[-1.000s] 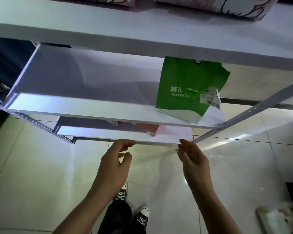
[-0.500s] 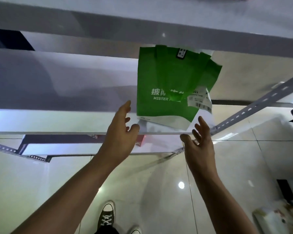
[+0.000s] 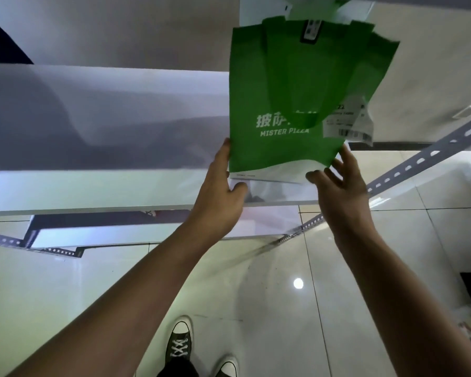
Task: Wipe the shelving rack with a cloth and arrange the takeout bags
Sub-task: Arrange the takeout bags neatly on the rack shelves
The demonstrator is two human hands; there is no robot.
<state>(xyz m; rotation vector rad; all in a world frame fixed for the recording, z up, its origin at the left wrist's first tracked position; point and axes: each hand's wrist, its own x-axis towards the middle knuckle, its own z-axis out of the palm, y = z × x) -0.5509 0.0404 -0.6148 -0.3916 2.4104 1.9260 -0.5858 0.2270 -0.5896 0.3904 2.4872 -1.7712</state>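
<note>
Left hand (image 3: 218,197) up at the bag's near-left lower corner; fingers extended and loosely apart, fingertips touching the bag's left edge, thumb stretched toward the white base. Nothing gripped.

Right hand (image 3: 340,186) at the near-right lower corner; fingers spread wide, tips touching or just short of the bag's edge, cannot tell which. Holds nothing.

Green takeout bag (image 3: 283,85) stands upright at the right end of the white shelf (image 3: 98,186), near its front edge, handles folded down the face, receipt (image 3: 348,123) hanging off its right side. Perforated metal upright (image 3: 424,159) runs just right of it.

Judgement: step in hand is squaring or shifting the bag, both hands bracketing its base.

To do it well: press low on both sides evenly, slide along the shelf rather than tip it; soft fabric will buckle if pushed high. Keep clear of the receipt. No cloth in view.
</note>
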